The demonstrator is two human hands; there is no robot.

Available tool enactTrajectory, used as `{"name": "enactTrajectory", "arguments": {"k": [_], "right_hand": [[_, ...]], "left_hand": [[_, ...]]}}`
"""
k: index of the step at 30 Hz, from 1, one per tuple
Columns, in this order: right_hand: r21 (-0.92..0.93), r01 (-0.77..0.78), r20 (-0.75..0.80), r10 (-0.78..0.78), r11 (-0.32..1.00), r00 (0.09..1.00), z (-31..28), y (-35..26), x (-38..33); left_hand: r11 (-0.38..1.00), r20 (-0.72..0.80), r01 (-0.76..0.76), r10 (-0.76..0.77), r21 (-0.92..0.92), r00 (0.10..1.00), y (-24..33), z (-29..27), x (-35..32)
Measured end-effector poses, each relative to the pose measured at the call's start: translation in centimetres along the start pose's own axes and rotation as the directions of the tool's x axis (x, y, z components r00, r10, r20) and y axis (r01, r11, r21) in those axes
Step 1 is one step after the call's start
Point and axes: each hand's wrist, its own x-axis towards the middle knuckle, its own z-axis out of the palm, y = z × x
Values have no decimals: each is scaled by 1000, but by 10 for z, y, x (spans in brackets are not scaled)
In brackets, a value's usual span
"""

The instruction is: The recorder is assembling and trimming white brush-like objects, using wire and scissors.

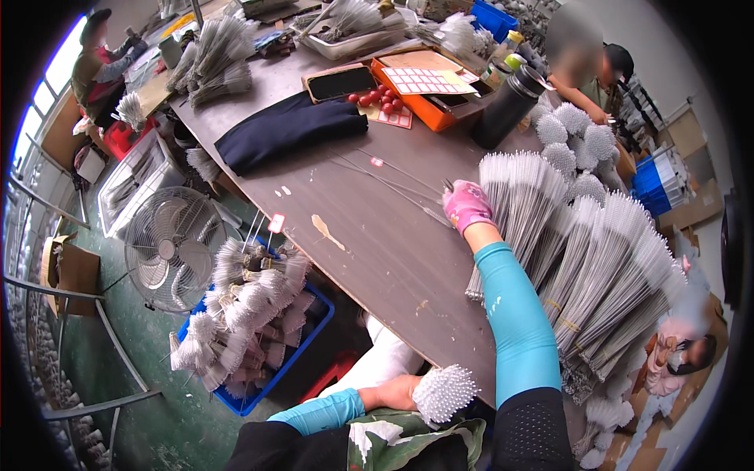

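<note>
Right hand (466, 206), in a pink glove, is stretched out over the tabletop (377, 235), fingers pinched together on a few thin grey wire stems (393, 188) lying just beyond it to the left. Left hand (393, 392) sits low by the lap, closed around a bundle of white-tipped stems (444, 392). Judging from this, the pick goes best if the loose stems are drawn toward the body, tips kept level, clear of the fanned grey bundles (581, 259) beside the right forearm.
</note>
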Motion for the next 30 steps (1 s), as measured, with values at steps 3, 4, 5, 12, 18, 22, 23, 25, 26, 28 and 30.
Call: {"name": "enactTrajectory", "arguments": {"k": [3, 4, 5, 12, 18, 22, 23, 25, 26, 28, 30], "right_hand": [[71, 4, 96, -10, 998, 995, -5, -12, -11], [107, 56, 54, -62, 993, 997, -5, -12, -12], [142, 106, 14, -109, 984, 994, -2, -12, -14], [517, 280, -210, -198, 809, 958, -6, 15, -33], [979, 83, -36, -249, 184, 968, -104, 47, -190], [988, 149, -132, -247, 51, 960, -89, 98, -278], [993, 115, -109, -238, 13, 965, -78, 106, -292], [992, -55, 63, -69, 113, 996, -58, 115, -319], [987, -136, 141, -55, 87, 988, -45, 123, -327], [969, -229, 231, -11, 95, 973, -19, 137, -347], [959, -276, 276, 4, 67, 961, 5, 146, -361]], "left_hand": [[998, 24, 54, -53, -18, 998, 2, -1, -1], [999, 8, 43, -43, -15, 999, 1, -1, 0], [999, -6, 34, -34, -16, 999, -2, 0, 0], [983, -175, -155, 170, 95, 970, -18, 5, 5], [972, -252, -193, 222, 136, 942, -52, 15, 18], [985, -230, -143, 161, 93, 960, -40, 22, 16], [993, -249, -104, 114, 52, 962, -32, 21, 17], [984, -241, -112, 143, 139, 960, -24, 20, 14], [942, -224, -193, 258, 274, 940, -25, 18, 17], [927, -227, -233, 305, 294, 925, -31, 21, 23], [885, -228, -211, 326, 415, 918, -50, 21, 28]]}}
